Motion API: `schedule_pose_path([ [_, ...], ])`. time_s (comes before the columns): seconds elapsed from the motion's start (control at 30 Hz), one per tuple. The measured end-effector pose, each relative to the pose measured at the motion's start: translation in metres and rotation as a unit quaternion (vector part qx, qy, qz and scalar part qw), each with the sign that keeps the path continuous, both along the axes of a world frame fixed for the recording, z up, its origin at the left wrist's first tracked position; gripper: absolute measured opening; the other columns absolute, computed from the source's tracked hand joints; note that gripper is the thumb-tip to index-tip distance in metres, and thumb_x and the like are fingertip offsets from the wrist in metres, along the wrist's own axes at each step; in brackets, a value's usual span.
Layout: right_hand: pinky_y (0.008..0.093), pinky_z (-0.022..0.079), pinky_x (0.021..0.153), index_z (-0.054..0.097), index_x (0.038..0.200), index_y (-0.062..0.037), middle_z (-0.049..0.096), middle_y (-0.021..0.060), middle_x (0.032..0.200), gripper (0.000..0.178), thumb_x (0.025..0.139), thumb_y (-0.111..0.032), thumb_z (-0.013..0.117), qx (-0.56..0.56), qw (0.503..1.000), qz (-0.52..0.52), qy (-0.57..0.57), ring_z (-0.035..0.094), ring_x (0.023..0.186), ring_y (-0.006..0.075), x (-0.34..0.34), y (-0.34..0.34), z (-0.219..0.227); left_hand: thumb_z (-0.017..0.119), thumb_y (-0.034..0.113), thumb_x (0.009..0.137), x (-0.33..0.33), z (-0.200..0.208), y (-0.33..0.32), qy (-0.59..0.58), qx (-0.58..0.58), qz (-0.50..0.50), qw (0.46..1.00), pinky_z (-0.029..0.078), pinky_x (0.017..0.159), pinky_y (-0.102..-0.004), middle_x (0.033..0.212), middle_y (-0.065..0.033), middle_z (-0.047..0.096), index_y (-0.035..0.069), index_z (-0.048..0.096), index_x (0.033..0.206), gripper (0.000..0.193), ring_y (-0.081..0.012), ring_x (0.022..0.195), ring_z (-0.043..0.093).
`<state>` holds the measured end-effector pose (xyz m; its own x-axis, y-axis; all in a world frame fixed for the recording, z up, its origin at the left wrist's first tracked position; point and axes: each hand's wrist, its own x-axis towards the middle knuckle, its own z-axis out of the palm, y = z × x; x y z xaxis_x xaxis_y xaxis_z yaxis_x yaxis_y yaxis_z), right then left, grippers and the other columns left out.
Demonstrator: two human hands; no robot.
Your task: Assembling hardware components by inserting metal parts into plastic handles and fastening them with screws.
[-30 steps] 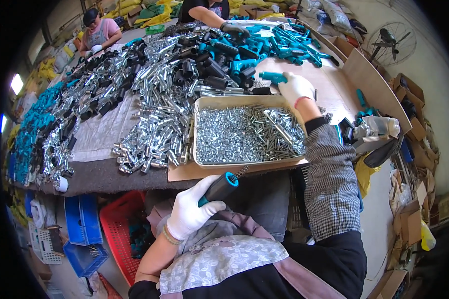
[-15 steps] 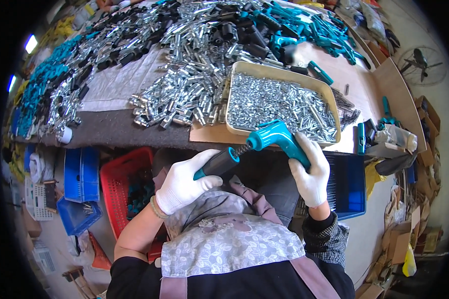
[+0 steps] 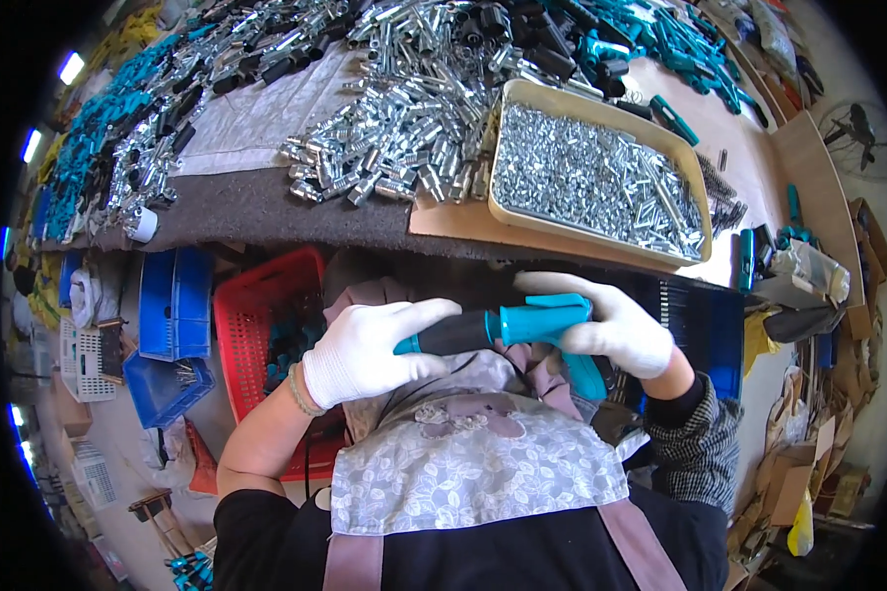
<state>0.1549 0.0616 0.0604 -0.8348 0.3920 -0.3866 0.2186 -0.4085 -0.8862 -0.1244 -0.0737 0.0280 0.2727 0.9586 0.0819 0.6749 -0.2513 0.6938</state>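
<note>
At a cluttered table (image 3: 256, 215), the person's right hand (image 3: 623, 330) and left hand (image 3: 360, 355) are holding a teal handle (image 3: 542, 321) and a black sleeve (image 3: 455, 335) end to end.
A red basket (image 3: 229, 340) is standing below the table's edge, on the left; a cream tray (image 3: 591, 240) is holding small metal parts; the right hand is grasping the handle, the left is gripping the sleeve's left part; both pieces are sitting before the apron (image 3: 473, 488), their shared long axis running left to right, nearly level; the handle's mouth is facing left, its bent grip pointing down and right.
</note>
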Motion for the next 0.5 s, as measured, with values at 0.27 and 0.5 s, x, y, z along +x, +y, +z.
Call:
schedule_pose_path([
  [0.27,0.0394,0.048,0.089,0.069,0.104,-0.0236,0.060,0.0011,0.097,0.036,0.068,-0.021,0.071,0.847,0.500,0.132,0.122,0.058,0.089,0.0187,-0.025,-0.017,-0.025,0.079,0.039,0.080,-0.023,-0.026,-0.001,-0.212,-0.325,-0.066,0.919,0.049,0.095,-0.0337,0.110,-0.0144,0.070,-0.002,0.060,0.130,0.068,-0.0198,0.104,0.064],
  [0.5,0.0415,0.048,0.091,0.069,0.109,-0.0199,0.057,0.0002,0.086,0.042,0.067,-0.025,0.066,0.851,0.449,0.157,0.223,0.058,0.086,0.0200,-0.032,-0.005,-0.024,0.075,0.044,0.086,-0.023,-0.036,0.001,-0.382,-0.491,-0.107,0.775,0.047,0.054,-0.0225,0.085,0.0001,0.063,0.006,0.053,0.142,0.071,-0.0047,0.062,0.053],
])
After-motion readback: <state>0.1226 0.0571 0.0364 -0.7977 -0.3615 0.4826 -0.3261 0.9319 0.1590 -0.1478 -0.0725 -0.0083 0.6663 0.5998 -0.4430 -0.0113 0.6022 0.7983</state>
